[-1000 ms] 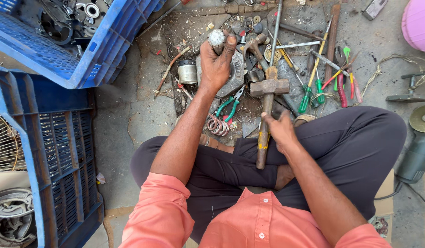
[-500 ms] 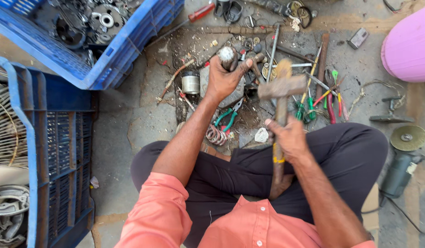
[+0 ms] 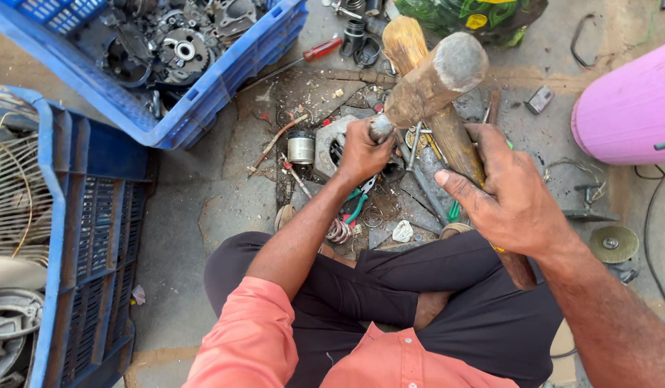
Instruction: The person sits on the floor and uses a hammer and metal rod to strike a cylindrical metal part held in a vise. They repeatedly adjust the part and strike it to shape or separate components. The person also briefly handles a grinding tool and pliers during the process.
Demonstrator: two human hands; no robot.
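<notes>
A person in a coral shirt and dark trousers sits cross-legged on a concrete floor (image 3: 203, 208), seen from above.

At the floor's far left corner, a blue crate (image 3: 225, 79) holds dark, greasy engine parts (image 3: 171, 43), among them a round gear-like piece. Along the left edge stands a second blue crate (image 3: 95, 237), with a wire fan guard (image 3: 13, 187) and a grey round metal casing inside. At the right edge is a pink drum (image 3: 627, 108); its contents are out of view.

The left hand (image 3: 363, 152) grips a small metal part (image 3: 380, 128), fingers curled tight around it, above the littered middle of the floor just beyond the knees. The right hand (image 3: 508, 194) is wrapped around the wooden handle of a hammer (image 3: 433, 82), fingers closed on the shaft.

Around the hands lie a small cylinder (image 3: 301, 146), a red-handled screwdriver (image 3: 322, 49), green-handled pliers (image 3: 357, 208), a coiled spring (image 3: 340, 231) and a grinding disc (image 3: 613, 244).

Compared with half a second ago, the hammer has swung up toward the camera, so its head now looms large above the left hand. The left hand stays in the same spot.
</notes>
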